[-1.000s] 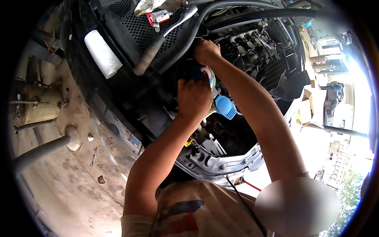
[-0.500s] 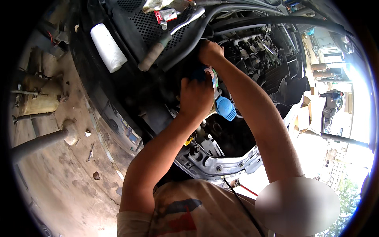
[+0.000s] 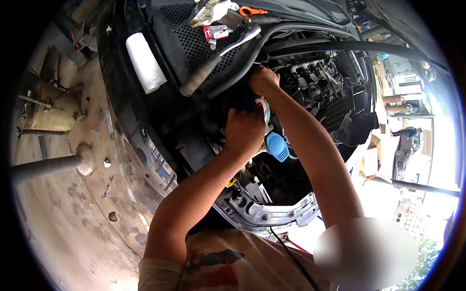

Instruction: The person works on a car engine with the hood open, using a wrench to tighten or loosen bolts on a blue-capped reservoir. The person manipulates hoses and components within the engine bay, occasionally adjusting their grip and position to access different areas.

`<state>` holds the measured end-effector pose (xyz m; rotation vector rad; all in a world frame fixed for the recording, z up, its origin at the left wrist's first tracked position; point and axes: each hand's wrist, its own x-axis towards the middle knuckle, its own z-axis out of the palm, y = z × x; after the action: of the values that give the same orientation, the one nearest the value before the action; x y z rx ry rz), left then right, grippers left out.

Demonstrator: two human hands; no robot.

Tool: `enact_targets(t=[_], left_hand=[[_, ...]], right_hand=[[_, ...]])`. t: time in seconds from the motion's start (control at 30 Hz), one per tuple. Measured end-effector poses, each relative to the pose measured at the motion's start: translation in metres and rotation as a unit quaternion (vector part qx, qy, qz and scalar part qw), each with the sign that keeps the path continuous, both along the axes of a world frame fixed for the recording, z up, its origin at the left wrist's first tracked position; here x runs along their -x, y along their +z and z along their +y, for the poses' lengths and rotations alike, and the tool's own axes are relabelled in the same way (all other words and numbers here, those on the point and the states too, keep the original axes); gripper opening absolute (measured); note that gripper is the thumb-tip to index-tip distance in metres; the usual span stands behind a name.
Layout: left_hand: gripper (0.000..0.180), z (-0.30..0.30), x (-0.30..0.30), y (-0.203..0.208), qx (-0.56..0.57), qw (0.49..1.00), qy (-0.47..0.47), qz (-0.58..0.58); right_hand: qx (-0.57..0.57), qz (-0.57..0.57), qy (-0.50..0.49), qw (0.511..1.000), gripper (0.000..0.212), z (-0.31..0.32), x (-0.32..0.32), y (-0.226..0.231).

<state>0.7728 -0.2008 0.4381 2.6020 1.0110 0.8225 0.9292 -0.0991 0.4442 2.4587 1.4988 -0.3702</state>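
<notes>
Both my arms reach into a car's open engine bay. My left hand (image 3: 246,132) is closed, knuckles up, beside a dark blue object (image 3: 248,104) and a round part with a coloured label (image 3: 265,109); its fingertips and whatever they grip are hidden. Just below it sits a blue ribbed cap (image 3: 276,147). Farther in, my right hand (image 3: 264,80) is curled closed by the black hose (image 3: 238,72) at the cowl's edge. The hand itself covers what its fingers hold.
On the perforated black cowl (image 3: 179,36) lie a ratchet (image 3: 213,63), a red and white tube (image 3: 217,32), a crumpled rag (image 3: 213,11) and an orange-handled tool (image 3: 251,10). A white roll (image 3: 145,63) rests on the fender. The engine (image 3: 315,80) is at right.
The view has tilted slightly, so the car sits a little lower and the orange-handled tool shows more. Both hands keep nearly the same places among the parts.
</notes>
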Motion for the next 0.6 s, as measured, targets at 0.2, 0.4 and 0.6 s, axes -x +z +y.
enact_targets(t=[0.2, 0.4, 0.6], left_hand=[[0.045, -0.001, 0.001, 0.003, 0.003, 1.000, 0.000, -0.014], [0.046, -0.004, 0.001, 0.005, 0.014, 1.000, 0.003, -0.019], [0.043, -0.003, 0.002, 0.004, 0.005, 1.000, 0.004, -0.010]], right_hand=[[-0.020, -0.015, 0.009, 1.000, 0.040, -0.004, 0.000, -0.007], [-0.014, -0.006, -0.016, 1.000, 0.048, 0.003, -0.015, -0.017], [-0.003, -0.006, -0.001, 1.000, 0.041, -0.002, 0.005, 0.005]])
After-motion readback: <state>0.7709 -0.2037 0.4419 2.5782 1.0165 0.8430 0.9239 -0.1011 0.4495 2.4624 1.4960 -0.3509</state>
